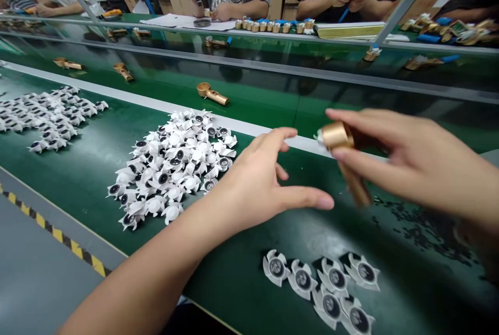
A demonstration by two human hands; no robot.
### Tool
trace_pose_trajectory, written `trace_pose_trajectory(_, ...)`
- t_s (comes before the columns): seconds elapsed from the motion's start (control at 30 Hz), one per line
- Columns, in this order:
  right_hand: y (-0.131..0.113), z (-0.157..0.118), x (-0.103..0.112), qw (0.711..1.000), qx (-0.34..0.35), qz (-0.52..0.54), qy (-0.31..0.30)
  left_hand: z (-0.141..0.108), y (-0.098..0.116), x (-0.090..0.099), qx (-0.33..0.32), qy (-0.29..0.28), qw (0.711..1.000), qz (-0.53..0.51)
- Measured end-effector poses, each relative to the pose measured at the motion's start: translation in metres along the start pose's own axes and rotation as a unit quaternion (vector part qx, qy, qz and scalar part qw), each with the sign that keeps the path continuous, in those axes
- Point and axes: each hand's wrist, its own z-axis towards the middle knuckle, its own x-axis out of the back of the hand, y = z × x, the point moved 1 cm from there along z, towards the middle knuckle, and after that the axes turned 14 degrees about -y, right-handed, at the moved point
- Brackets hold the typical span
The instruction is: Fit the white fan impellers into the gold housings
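Note:
My right hand (405,153) grips a gold-coloured fan housing (338,136) by its round end, thumb below and fingers above. Its handle (355,184) hangs down, slightly blurred, and a bit of white shows at the round end's left side. My left hand (268,176) is open and holds nothing, thumb and fingers spread toward the housing without touching it. Left of that hand lies a heap of white fan impellers (175,163) with dark hubs. Several more impellers (331,304) lie hub up on the green table in front of me.
Another gold housing (212,94) lies on the green conveyor belt (265,108), with more farther left. Small black bits (421,226) are scattered at right. Another group of impellers (50,114) lies far left. Across the line, co-workers handle parts beside a row of gold pieces (273,26).

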Motion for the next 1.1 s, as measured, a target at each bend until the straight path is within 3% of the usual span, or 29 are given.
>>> trace_pose_trajectory(0.07,0.034,0.032,-0.006,0.994,-0.092,-0.055,-0.031,-0.004,0.002,0.005,0.055,-0.144,0.978,0.137)
trace_pose_trajectory(0.13,0.064,0.060,-0.016,0.988,-0.122,-0.061,-0.072,-0.008,0.003,0.004,0.111,-0.302,0.922,0.217)
trace_pose_trajectory(0.2,0.079,0.072,-0.026,0.985,-0.126,-0.058,-0.099,-0.009,0.002,0.001,0.147,-0.357,0.882,0.270)
trace_pose_trajectory(0.3,0.069,0.049,-0.030,0.988,-0.126,-0.063,-0.064,-0.008,0.000,-0.005,0.159,-0.323,0.879,0.313)
trace_pose_trajectory(0.43,0.031,-0.040,-0.029,0.994,-0.093,-0.039,-0.037,-0.003,-0.003,-0.012,0.112,-0.259,0.908,0.311)
trace_pose_trajectory(0.53,0.017,-0.110,-0.033,0.995,-0.088,-0.017,-0.040,0.003,-0.008,-0.018,0.082,-0.209,0.926,0.303)
trace_pose_trajectory(0.67,0.016,-0.163,-0.044,0.994,-0.101,-0.006,-0.042,0.008,-0.014,-0.023,0.076,-0.190,0.936,0.287)
trace_pose_trajectory(0.8,0.010,-0.166,-0.045,0.994,-0.076,-0.033,-0.068,0.008,-0.017,-0.024,0.078,-0.191,0.929,0.307)
trace_pose_trajectory(0.97,0.002,-0.144,-0.038,0.983,-0.047,-0.115,-0.133,0.011,-0.021,-0.025,0.061,-0.175,0.929,0.319)
trace_pose_trajectory(1.1,0.001,-0.125,-0.035,0.981,-0.050,-0.114,-0.151,0.013,-0.022,-0.027,0.025,-0.130,0.939,0.317)
